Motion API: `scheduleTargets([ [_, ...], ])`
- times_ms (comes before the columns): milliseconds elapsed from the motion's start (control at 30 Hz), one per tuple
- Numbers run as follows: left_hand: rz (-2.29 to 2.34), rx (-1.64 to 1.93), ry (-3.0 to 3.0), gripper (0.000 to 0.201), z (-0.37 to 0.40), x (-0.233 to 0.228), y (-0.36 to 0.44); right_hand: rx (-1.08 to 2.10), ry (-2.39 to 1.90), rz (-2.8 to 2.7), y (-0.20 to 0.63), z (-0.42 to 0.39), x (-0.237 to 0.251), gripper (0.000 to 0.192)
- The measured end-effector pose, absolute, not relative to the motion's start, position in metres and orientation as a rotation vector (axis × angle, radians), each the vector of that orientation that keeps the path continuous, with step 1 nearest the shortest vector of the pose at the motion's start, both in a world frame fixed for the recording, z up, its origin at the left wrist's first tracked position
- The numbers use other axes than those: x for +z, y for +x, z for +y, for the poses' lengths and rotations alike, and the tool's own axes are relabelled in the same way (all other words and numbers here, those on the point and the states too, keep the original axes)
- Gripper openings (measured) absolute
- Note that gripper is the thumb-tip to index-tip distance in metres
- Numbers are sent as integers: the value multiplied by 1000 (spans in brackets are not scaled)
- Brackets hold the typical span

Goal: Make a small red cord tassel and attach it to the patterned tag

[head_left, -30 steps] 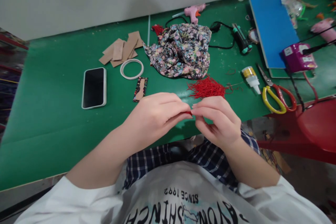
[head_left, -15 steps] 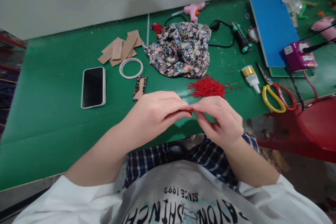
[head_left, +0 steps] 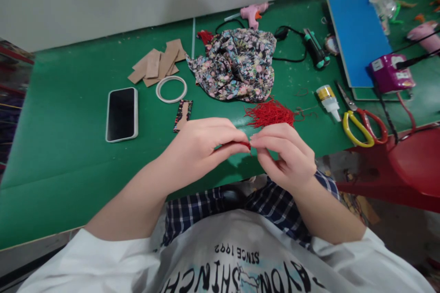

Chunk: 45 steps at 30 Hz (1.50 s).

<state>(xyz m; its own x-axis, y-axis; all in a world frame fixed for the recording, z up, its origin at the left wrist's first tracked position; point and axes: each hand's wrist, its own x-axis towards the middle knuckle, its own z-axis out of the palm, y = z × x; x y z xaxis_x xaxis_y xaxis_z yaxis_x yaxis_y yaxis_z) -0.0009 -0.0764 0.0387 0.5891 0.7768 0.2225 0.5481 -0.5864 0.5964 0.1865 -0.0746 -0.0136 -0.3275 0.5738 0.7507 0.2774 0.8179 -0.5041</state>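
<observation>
1. The left hand [head_left: 202, 144] and the right hand [head_left: 285, 151] meet fingertip to fingertip over the near edge of the green desk [head_left: 68, 169].
2. Both hands are pinched shut on a small bit of red thread [head_left: 240, 144]. It runs between the left thumb and fingers and ends where the right fingertips grip it.
3. Just behind the right hand lies a loose pile of red threads [head_left: 271, 113] on the desk.
4. To the left, a black phone [head_left: 122, 113] lies flat, with a white ring [head_left: 171, 89] and a small cloth-covered strip [head_left: 183, 116] near it.
5. To the right are a glue bottle [head_left: 328, 100] and yellow and red scissors [head_left: 362, 123].
6. Farther back sits a bunched flowery cloth [head_left: 237, 64], with brown card pieces [head_left: 158, 63] to its left.
7. A pink glue gun [head_left: 253, 11] lies by the wall.
</observation>
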Motion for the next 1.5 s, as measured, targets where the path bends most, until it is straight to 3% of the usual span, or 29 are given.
scheduleTargets([
  [633, 1042, 693, 2335, 11, -75, 36, 0, 393, -639, -1883, 185, -77, -12, 34],
  [900, 1085, 728, 2477, 13, -79, 32, 3, 439, -701, -1829, 181, -79, -8, 20],
  [1500, 1125, 688, 2467, 15, -81, 34, 6, 683, -798, -1675, 182, -84, -15, 27],
])
